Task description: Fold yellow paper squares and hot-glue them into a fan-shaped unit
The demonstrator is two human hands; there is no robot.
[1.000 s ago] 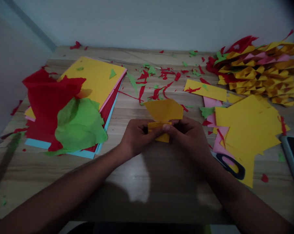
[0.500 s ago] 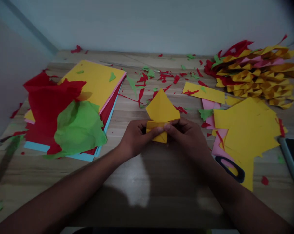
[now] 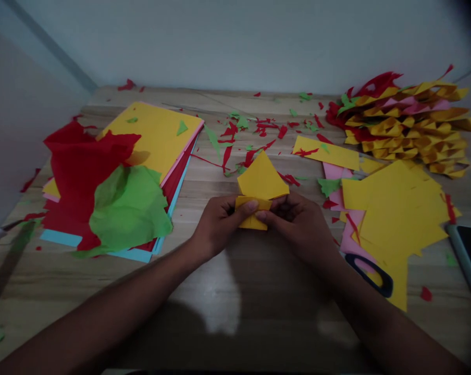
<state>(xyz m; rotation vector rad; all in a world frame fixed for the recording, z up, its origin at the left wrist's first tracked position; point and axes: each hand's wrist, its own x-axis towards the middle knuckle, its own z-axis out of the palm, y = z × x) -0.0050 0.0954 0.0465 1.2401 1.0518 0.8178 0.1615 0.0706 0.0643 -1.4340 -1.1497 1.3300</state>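
Note:
A piece of folded yellow paper (image 3: 262, 178) is held between my two hands above the wooden table. Its upper part rises to a point, and a smaller folded flap lies below, under my thumbs. My left hand (image 3: 219, 221) is closed on the left side of the flap, thumb pressed on its front. From the right, my right hand (image 3: 300, 221) pinches the same paper, its thumb tip at the flap's right edge. The fingers behind the paper are partly hidden. Close to my right forearm lie scissors (image 3: 370, 273), showing a dark handle loop; their blades are hidden.
On the left, red tissue paper (image 3: 73, 172) and green tissue paper (image 3: 129, 208) lie on a stack of coloured sheets (image 3: 153, 130). Yellow paper pieces (image 3: 399, 208) and a folded-paper bundle (image 3: 411, 125) are on the right, with a phone-like device (image 3: 468, 255) at the edge. Scraps litter the wooden table (image 3: 220, 291).
The paper's upper part has turned from a wide, tilted shape to an upright point. My left thumb has slid up the flap, and my right thumb has moved slightly down and left.

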